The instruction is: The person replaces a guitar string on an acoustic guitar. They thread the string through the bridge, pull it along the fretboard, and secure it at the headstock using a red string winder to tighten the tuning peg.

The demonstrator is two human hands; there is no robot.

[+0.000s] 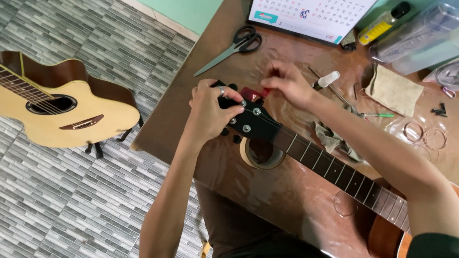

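Guitar [319,160]: lying across the brown table [278,196], black headstock [250,121] propped on a roll of tape [261,154]
Left hand [211,106]: wrapped shut around the headstock end
Right hand [286,81]: pinching a small red tool [253,93] at the tuning pegs
Strings: can't see any on the neck, so looks like nothing's strung yet
Loose bits: coiled strings [426,136] on the table, not fitted
Nearby: scissors [234,47], second guitar [47,105] on the floor

Off-bench: acoustic guitar [48,113] on stand. On table [185,116]: scissors [234,47], desk calendar [318,2], tape roll [261,155], yellow bottle [382,23], cloth [395,89].
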